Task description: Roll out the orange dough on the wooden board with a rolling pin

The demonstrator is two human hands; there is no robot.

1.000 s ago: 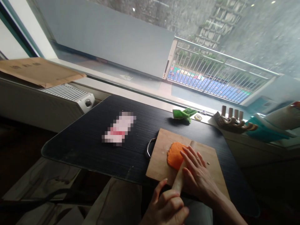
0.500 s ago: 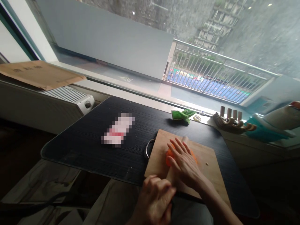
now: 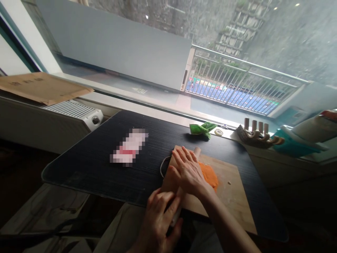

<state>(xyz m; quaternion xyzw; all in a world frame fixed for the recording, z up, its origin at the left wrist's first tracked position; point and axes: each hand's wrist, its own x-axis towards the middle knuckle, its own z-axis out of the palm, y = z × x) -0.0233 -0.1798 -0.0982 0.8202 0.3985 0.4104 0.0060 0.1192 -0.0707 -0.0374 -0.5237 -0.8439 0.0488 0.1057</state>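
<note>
A wooden rolling pin lies slantwise across the wooden cutting board, mostly covered by my hands. My right hand rests flat on top of it, fingers stretched out and open. Closed round the pin's near end, at the board's front edge, is my left hand. A flattened sheet of orange dough lies on the board just right of my right hand, partly hidden by that hand and wrist. A small pale crumb sits on the board farther right.
The board lies on a black table, a metal handle at its left. A blurred-out pinkish item is on the left. At the back are a green cloth, a tape roll, a rack with pegs and a teal container.
Both hands and the rolling pin have moved left across the board. The orange dough, mostly under my right hand before, now shows to its right.
</note>
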